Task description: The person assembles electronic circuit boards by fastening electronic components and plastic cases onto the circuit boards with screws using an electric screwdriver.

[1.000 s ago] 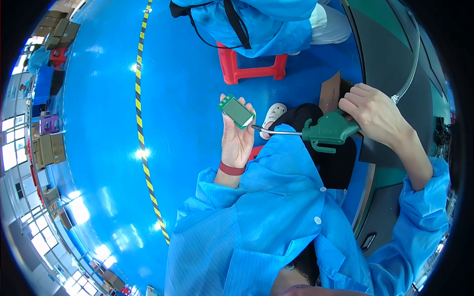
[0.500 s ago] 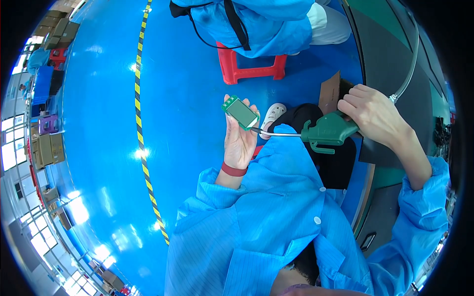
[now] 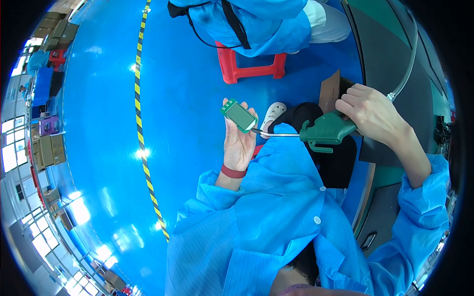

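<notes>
A small green circuit board with a grey-green display [image 3: 240, 117] rests in my left hand [image 3: 238, 149], its fingers curled round the edges. My right hand [image 3: 371, 111] grips a green air blow gun [image 3: 326, 130] from its far side, so most of the grip and the fingertips are hidden. From the gun a thin metal nozzle [image 3: 281, 134] points left, and its dark tip is close to the board's lower right corner. Whether tip and board touch I cannot tell. A clear hose [image 3: 411, 69] runs up from the gun past my right wrist.
At the right is a dark-topped workbench [image 3: 390, 59], with an open cardboard box [image 3: 330, 93] beside its edge. Ahead, a person in a blue coat [image 3: 269, 29] sits on a red stool [image 3: 253, 74]. Yellow-black tape [image 3: 138, 101] crosses the blue floor on the left.
The board has shifted slightly left and down and its tilt has changed a little. My right hand and the blow gun have moved slightly left.
</notes>
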A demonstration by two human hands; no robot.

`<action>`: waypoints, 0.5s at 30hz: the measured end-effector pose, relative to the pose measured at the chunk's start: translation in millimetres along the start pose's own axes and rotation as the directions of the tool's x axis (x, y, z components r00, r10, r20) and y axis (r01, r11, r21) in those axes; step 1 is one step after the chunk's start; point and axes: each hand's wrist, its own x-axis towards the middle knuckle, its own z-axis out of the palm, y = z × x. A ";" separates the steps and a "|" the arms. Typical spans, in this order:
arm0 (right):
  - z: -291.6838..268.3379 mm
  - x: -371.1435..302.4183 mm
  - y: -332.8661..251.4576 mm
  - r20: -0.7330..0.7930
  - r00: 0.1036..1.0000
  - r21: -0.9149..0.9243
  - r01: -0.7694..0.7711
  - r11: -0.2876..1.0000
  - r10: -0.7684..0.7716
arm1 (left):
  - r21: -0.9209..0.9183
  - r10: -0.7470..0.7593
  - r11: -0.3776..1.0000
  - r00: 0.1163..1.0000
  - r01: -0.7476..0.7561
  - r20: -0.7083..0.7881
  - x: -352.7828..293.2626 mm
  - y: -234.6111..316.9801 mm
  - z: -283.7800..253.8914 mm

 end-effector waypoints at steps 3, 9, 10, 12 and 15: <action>0.2 0.3 -0.3 0.015 1.000 0.017 -0.001 1.000 0.001 | 0.008 0.002 1.000 1.000 -0.002 0.005 -0.2 0.3 -0.5; -1.1 -3.5 0.8 0.028 1.000 0.083 -0.012 0.997 0.009 | 0.037 0.014 0.999 1.000 -0.015 0.017 0.0 14.4 -5.7; -1.1 -5.4 1.7 0.020 1.000 0.091 -0.013 0.996 0.011 | 0.038 0.014 0.999 1.000 -0.015 0.016 0.2 18.7 -7.8; -1.0 -7.7 3.0 0.008 1.000 0.100 -0.010 0.995 0.009 | 0.040 0.019 0.999 1.000 -0.019 0.016 0.6 24.3 -8.3; -0.6 -10.2 4.8 -0.006 0.999 0.107 -0.037 0.994 0.038 | 0.142 -0.022 0.990 0.996 0.010 0.082 0.9 30.0 -5.5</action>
